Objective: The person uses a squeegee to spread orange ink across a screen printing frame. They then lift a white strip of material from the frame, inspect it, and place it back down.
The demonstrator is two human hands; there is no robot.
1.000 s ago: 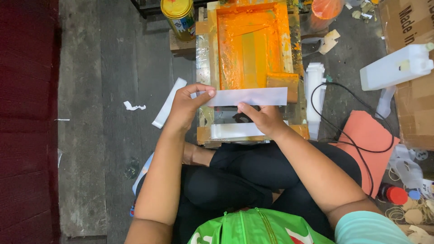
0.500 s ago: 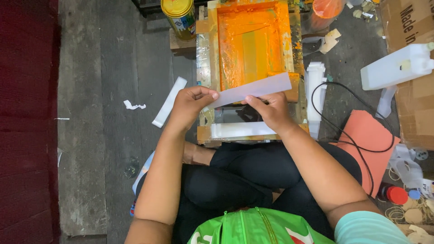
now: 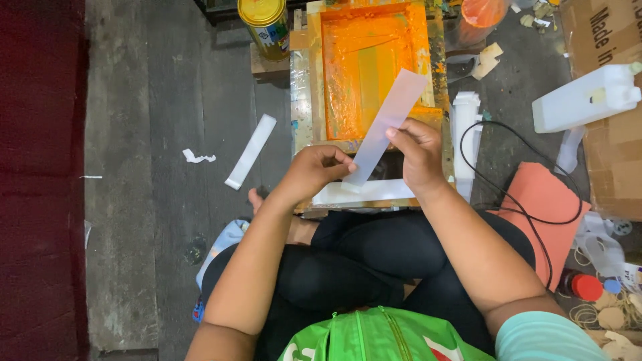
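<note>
Both hands, left hand [image 3: 317, 167] and right hand [image 3: 418, 150], pinch translucent strip [image 3: 389, 124] tilted toward 1 o'clock; keep it taut, clear of orange screen frame [image 3: 374, 60].

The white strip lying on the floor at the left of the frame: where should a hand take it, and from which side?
Probably at one short end, pinched between thumb and fingers. The strip is long, thin and lies flat on the bare floor, slanted, so its long edges give little to grip. Its lower end is nearest the left hand, so coming from that side, low along the floor, seems best.
</note>
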